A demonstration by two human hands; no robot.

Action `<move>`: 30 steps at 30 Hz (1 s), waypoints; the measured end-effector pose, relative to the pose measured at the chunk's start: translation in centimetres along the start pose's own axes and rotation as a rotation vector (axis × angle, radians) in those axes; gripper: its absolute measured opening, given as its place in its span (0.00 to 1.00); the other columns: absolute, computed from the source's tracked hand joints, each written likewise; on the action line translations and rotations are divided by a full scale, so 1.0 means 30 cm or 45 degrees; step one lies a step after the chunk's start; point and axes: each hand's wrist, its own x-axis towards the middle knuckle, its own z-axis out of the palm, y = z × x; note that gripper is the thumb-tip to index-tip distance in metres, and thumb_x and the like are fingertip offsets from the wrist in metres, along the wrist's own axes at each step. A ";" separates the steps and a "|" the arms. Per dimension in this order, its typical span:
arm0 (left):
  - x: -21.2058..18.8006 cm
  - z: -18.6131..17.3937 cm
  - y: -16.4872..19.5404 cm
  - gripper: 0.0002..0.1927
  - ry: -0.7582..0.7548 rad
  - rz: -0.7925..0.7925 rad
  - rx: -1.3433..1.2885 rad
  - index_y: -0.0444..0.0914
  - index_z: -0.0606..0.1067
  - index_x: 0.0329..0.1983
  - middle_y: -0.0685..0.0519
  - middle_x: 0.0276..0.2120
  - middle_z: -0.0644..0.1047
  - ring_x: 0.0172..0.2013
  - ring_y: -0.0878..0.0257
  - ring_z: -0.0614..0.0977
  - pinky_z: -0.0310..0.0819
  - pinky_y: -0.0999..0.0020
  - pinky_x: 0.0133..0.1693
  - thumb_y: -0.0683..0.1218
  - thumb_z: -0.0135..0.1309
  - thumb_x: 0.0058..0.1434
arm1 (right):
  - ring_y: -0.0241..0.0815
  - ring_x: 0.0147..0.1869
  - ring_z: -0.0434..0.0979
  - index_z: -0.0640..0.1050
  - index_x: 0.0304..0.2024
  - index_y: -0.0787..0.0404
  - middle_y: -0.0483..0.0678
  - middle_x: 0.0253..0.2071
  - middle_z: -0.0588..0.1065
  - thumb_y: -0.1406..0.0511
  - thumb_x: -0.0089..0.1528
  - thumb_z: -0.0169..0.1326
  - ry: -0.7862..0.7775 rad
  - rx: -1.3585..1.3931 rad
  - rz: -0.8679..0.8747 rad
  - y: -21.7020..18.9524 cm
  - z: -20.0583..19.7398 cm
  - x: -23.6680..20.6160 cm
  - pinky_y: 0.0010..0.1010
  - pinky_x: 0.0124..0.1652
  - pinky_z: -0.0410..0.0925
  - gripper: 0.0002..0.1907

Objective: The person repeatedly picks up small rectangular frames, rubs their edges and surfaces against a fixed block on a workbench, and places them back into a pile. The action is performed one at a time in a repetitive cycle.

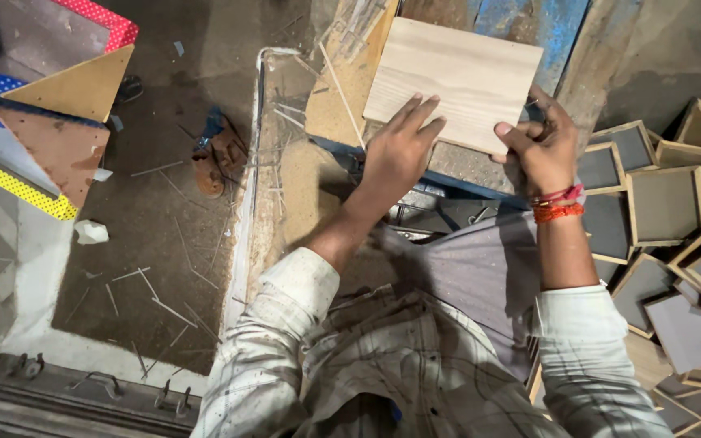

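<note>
While we look down from the head camera, our left hand [395, 150] lies flat with fingers spread on the pale wooden board [454, 81], and our right hand [541, 146] pinches its near right corner, fingers curled around the edge. The board rests on the blue, dust-covered bench [456, 185], tilted a little, partly over a chipboard piece [336, 101]. We judge the board is being positioned; the next move calls for steady pressure. Small framed panels [663, 207] lie piled to the right.
</note>
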 end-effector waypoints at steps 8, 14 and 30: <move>0.038 0.029 -0.017 0.18 -0.091 -0.057 0.049 0.35 0.79 0.53 0.47 0.63 0.74 0.65 0.49 0.75 0.76 0.60 0.61 0.34 0.51 0.60 | 0.36 0.37 0.81 0.65 0.74 0.68 0.50 0.35 0.80 0.78 0.63 0.61 -0.006 -0.051 -0.040 -0.008 -0.004 0.052 0.29 0.33 0.79 0.38; 0.092 0.060 -0.043 0.21 -0.157 -0.049 0.093 0.34 0.78 0.54 0.46 0.64 0.73 0.66 0.48 0.73 0.73 0.60 0.62 0.32 0.49 0.57 | 0.39 0.40 0.84 0.66 0.73 0.69 0.50 0.41 0.82 0.79 0.63 0.60 0.019 -0.045 -0.075 -0.017 -0.013 0.106 0.31 0.34 0.81 0.36; 0.433 0.120 -0.053 0.11 -0.136 0.016 0.256 0.32 0.76 0.43 0.42 0.61 0.74 0.62 0.48 0.76 0.76 0.59 0.57 0.33 0.51 0.57 | 0.37 0.34 0.81 0.69 0.70 0.70 0.47 0.35 0.80 0.77 0.65 0.65 0.140 -0.050 -0.226 -0.100 -0.036 0.372 0.32 0.32 0.82 0.32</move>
